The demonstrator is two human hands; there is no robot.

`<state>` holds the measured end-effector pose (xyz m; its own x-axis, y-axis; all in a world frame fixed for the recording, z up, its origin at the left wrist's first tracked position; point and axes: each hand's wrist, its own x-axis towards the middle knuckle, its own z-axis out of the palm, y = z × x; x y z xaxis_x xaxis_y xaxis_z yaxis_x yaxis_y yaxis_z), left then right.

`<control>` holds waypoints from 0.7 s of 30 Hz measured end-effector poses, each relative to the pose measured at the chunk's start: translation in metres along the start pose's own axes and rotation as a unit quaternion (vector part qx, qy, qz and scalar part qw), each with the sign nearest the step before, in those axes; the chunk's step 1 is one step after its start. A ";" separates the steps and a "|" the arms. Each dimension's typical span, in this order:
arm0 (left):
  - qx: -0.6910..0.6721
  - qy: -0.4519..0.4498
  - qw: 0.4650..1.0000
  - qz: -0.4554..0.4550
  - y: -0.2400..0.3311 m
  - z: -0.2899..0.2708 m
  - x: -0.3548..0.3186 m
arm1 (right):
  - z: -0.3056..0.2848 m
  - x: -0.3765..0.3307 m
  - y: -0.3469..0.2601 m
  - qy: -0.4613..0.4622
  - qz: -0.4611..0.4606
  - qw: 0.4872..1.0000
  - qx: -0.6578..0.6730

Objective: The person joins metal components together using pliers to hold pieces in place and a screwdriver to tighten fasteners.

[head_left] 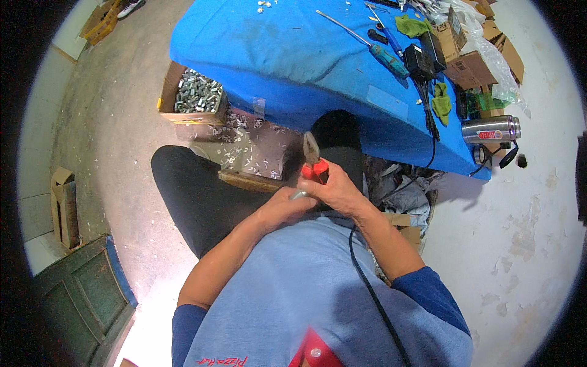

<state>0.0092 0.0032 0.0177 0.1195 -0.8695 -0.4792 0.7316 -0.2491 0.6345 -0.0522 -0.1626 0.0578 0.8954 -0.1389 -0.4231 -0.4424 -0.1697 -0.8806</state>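
My right hand (pixel 340 191) is closed round a pair of pliers (pixel 312 151) with red handles, held in front of my body with the metal jaws pointing away from me. My left hand (pixel 281 208) is closed just below and beside it, touching it. Between the fingers of my left hand shows a small silvery metal piece (pixel 298 195); most of it is hidden, so its exact kind cannot be made out. Beyond my hands, between my knees, a shallow tray (pixel 251 181) holds scattered small white and metal pieces.
A cardboard box (pixel 194 116) full of metal cylinders stands left of the blue-covered table (pixel 287 55). On the table lie a green-handled screwdriver (pixel 387 61), a blue-handled one (pixel 391 40) and a black adapter (pixel 419 62). A steel flask (pixel 489 129) stands out at its right edge.
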 end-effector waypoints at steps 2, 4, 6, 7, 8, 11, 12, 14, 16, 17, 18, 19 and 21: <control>-0.008 0.003 1.000 -0.005 -0.001 -0.001 0.000 | -0.003 -0.003 -0.007 -0.029 -0.003 0.998 0.050; -0.022 0.003 1.000 -0.005 -0.005 -0.004 0.002 | -0.006 -0.004 -0.007 -0.046 -0.009 0.996 0.071; -0.038 -0.020 0.999 -0.005 -0.004 -0.005 0.002 | -0.009 -0.001 0.002 -0.054 -0.019 0.996 0.064; -0.046 -0.031 0.998 -0.005 -0.003 -0.005 0.002 | -0.009 0.001 0.006 -0.053 -0.009 0.996 0.069; -0.054 -0.037 0.998 -0.006 -0.003 -0.006 0.002 | -0.010 0.002 0.010 -0.052 0.001 0.996 0.075; -0.060 -0.043 0.997 -0.005 -0.004 -0.009 0.001 | -0.009 0.006 0.011 -0.055 0.012 0.993 0.104; -0.050 -0.038 0.998 -0.003 -0.002 -0.008 0.000 | -0.009 0.007 0.010 -0.057 0.013 0.992 0.115; -0.039 -0.029 0.999 0.000 -0.002 -0.007 0.000 | -0.009 0.010 0.010 -0.062 0.023 0.991 0.115; -0.037 -0.020 0.999 0.001 -0.003 -0.007 0.000 | -0.009 0.011 0.010 -0.061 0.029 0.991 0.118; -0.034 -0.016 0.999 0.002 -0.003 -0.007 -0.001 | -0.008 0.011 0.010 -0.057 0.030 0.991 0.121; -0.031 -0.013 0.999 0.002 -0.003 -0.007 -0.001 | -0.008 0.012 0.011 -0.054 0.031 0.990 0.124; -0.028 -0.009 1.000 0.002 -0.003 -0.007 -0.002 | -0.007 0.012 0.011 -0.051 0.030 0.989 0.132; -0.024 -0.007 1.000 -0.002 -0.004 -0.008 -0.001 | -0.005 0.012 0.014 -0.046 0.029 0.987 0.149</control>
<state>0.0116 0.0086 0.0107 0.1074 -0.8752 -0.4717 0.7628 -0.2318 0.6037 -0.0475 -0.1718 0.0413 0.8758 -0.0478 -0.4804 -0.4712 0.1316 -0.8722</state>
